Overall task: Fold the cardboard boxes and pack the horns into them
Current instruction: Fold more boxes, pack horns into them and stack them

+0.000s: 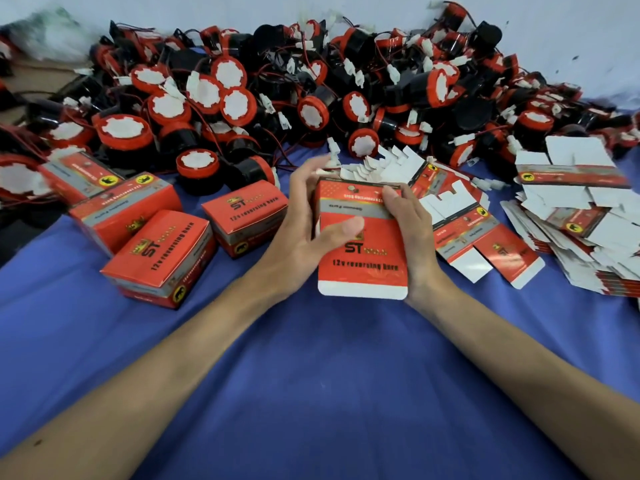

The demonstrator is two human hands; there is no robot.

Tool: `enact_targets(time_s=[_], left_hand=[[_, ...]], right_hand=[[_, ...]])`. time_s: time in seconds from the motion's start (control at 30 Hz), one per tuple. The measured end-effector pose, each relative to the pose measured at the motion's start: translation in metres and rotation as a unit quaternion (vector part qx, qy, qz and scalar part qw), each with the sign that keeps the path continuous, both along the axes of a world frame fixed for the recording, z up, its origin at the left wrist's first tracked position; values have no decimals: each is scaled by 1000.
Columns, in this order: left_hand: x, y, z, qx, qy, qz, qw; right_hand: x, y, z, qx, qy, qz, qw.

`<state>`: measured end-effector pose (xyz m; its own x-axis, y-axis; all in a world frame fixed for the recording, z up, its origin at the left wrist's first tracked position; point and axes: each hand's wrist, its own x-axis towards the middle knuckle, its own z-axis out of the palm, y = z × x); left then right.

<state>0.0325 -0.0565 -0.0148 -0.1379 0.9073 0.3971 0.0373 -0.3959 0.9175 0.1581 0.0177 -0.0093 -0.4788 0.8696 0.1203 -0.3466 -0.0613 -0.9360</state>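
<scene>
Both my hands hold one red cardboard box (360, 261) above the blue cloth, its white-edged flap hanging open toward me. My left hand (304, 223) grips its left side, thumb across the front face, fingers curled over the top. My right hand (412, 223) grips the right side, thumb on the upper front. A white connector (333, 150) pokes out above the box's top. A big heap of red and black horns (228, 98) with wires fills the back. Flat unfolded boxes (571, 216) lie stacked at the right.
Several folded red boxes (159, 258) stand on the blue cloth (311, 375) at the left, near the horn heap. More flat box blanks (464, 230) lie fanned out just right of my hands. A pale wall runs behind the heap.
</scene>
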Motion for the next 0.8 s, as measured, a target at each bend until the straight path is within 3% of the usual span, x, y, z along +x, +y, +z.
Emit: enact_targets(time_s=[0.13, 0.23, 0.27, 0.33, 0.4, 0.53, 0.8], left_hand=[[-2, -4, 1, 49, 169, 12, 984], [-11, 3, 4, 1, 168, 30, 985], [-10, 2, 4, 22, 242, 29, 970], [-5, 4, 2, 54, 288, 63, 954], [-6, 6, -5, 19, 232, 90, 968], [-10, 17, -8, -41, 35, 166, 985], [-12, 17, -5, -61, -1, 165, 984]], right_hand=[[2, 4, 2, -74, 3, -5, 997], [9, 12, 12, -129, -54, 14, 990], [12, 15, 18, -137, -84, 27, 987], [16, 23, 27, -142, -128, 52, 980], [15, 25, 28, -152, -122, 62, 979], [7, 10, 7, -101, -49, 91, 990], [5, -7, -5, 143, -114, 61, 981]])
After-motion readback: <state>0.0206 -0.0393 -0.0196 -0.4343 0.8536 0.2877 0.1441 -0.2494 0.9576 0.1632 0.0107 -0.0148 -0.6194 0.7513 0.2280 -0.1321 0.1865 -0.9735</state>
